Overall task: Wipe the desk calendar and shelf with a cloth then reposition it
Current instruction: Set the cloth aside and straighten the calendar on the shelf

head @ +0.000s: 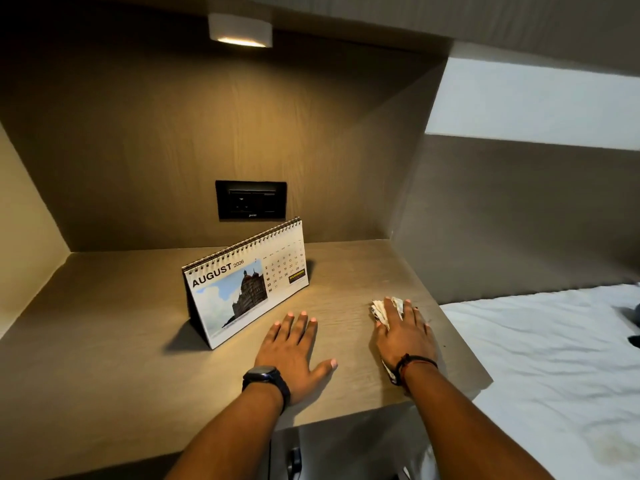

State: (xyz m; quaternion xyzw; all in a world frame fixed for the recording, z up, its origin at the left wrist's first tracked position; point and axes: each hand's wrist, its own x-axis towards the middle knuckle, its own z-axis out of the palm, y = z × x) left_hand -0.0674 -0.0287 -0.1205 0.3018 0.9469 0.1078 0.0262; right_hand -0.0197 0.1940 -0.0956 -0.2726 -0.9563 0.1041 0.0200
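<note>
Right hand (403,336) flat on cloth (381,310), shelf (121,341)

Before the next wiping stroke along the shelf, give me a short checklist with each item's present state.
1. Cloth under right hand: ok, pressed flat on the shelf.
2. Left hand free: ok, fingers spread, holding nothing.
3. Desk calendar upright: ok, standing left of both hands.
4. Left hand apart from calendar: ok, small gap.
5. Calendar already wiped: cannot tell.
6. Shelf dust remaining: cannot tell.

Probably bedroom: bed (554,358) beside shelf (121,323)
</note>
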